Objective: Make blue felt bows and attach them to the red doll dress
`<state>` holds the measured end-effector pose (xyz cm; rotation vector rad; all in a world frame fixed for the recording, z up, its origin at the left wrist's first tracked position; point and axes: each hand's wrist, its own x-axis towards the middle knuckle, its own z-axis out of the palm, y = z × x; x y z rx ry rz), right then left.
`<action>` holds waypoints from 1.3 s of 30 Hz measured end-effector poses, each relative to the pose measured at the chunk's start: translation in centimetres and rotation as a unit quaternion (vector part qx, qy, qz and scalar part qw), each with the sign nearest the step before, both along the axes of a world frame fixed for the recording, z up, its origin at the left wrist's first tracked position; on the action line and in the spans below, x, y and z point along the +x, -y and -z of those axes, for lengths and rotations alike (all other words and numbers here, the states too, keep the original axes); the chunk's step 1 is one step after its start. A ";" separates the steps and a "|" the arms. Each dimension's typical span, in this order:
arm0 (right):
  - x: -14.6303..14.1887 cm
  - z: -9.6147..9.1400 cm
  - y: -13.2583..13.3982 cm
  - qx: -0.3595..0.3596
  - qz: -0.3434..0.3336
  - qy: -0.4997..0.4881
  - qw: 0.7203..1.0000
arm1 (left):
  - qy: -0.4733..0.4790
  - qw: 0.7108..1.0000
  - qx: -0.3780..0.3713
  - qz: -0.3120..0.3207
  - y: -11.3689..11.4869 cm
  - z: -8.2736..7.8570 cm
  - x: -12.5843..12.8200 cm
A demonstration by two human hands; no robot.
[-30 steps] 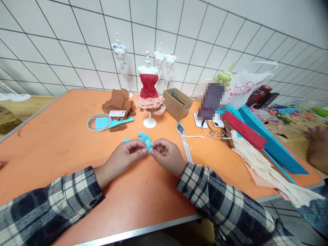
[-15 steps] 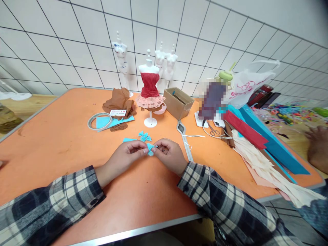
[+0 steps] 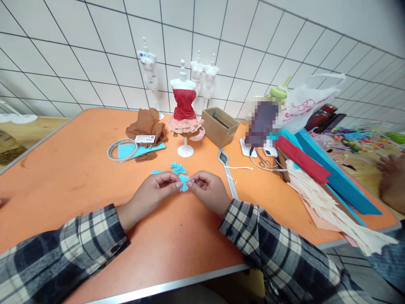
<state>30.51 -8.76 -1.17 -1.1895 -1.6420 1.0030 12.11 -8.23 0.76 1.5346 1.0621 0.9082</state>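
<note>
Between my fingertips is a small light-blue crepe paper bow [image 3: 184,183], fanned out at top and bottom. My left hand [image 3: 161,187] pinches its left side, and my right hand [image 3: 210,190] pinches its right side; both are closed. Just beyond them, other small blue paper bows [image 3: 179,168] lie on the orange table. A piece of blue paper [image 3: 156,172] shows partly behind my left hand. Farther back stands a mini dress form [image 3: 184,101] in a red bodice and a ruffled pink and brown skirt, on a white round base.
Left of the dress form are a tape roll [image 3: 110,151] and brown crepe paper [image 3: 144,122]. A cardboard box [image 3: 220,128], scissors [image 3: 263,160] and paper strips [image 3: 313,194] lie to the right. Another person's hand [image 3: 392,181] is at the far right. White dress forms [image 3: 147,69] stand behind.
The blue bow between my fingers has turned slightly and spread wider, showing more of its fanned shape. Both hands stay nearly in place.
</note>
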 end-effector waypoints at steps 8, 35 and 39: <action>3.5 -1.3 -2.0 0.140 -0.030 0.189 0.972 | 0.173 0.978 -0.120 -0.008 -0.1 1.0 -0.6; 1.9 -2.3 1.0 0.177 -0.042 0.176 0.967 | 0.139 0.986 -0.096 0.015 -0.1 1.7 -0.9; 1.9 -2.2 1.0 0.194 -0.062 0.167 0.965 | 0.143 0.985 -0.094 0.019 0.1 1.4 -0.7</action>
